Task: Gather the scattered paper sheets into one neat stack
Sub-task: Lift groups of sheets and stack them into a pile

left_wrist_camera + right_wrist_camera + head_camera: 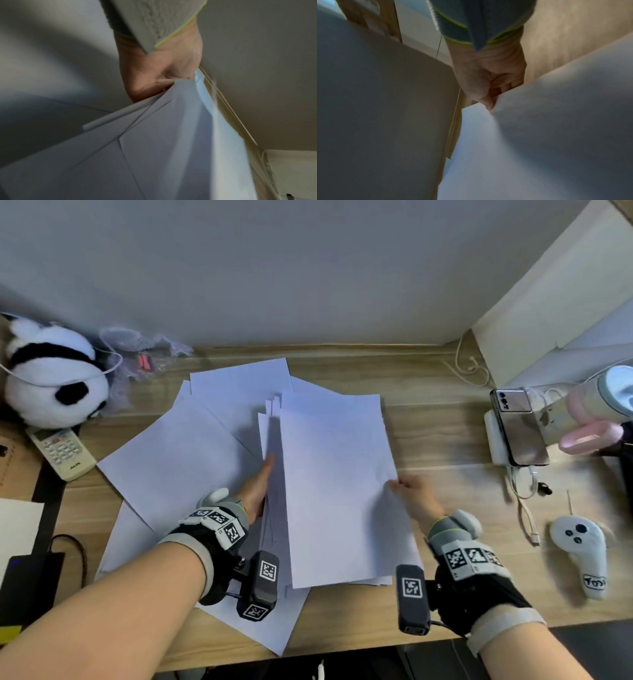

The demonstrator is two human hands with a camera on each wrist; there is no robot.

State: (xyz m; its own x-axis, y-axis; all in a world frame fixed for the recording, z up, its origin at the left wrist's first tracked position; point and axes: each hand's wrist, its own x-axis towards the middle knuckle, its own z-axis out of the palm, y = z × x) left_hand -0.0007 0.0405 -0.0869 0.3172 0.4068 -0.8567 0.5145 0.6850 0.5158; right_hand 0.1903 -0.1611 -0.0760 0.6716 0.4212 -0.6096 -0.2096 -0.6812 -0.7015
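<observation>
In the head view, your left hand (257, 491) grips the left edge of a gathered bunch of paper sheets (335, 484) at frame centre, while your right hand (416, 494) pinches its right edge; loose sheets (178, 453) lie fanned on the wooden desk (438, 440) beneath. The left wrist view shows your fingers closed on staggered sheet edges (154, 121). In the right wrist view, your thumb (488, 102) presses the top sheet (539, 128).

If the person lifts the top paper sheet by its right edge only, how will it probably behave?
The top sheet is probably floppy: it already dimples where the right hand pinches it. It looks thin and light, so it may sag. The sheets under the left hand are fanned unevenly, so they likely slide easily.
</observation>
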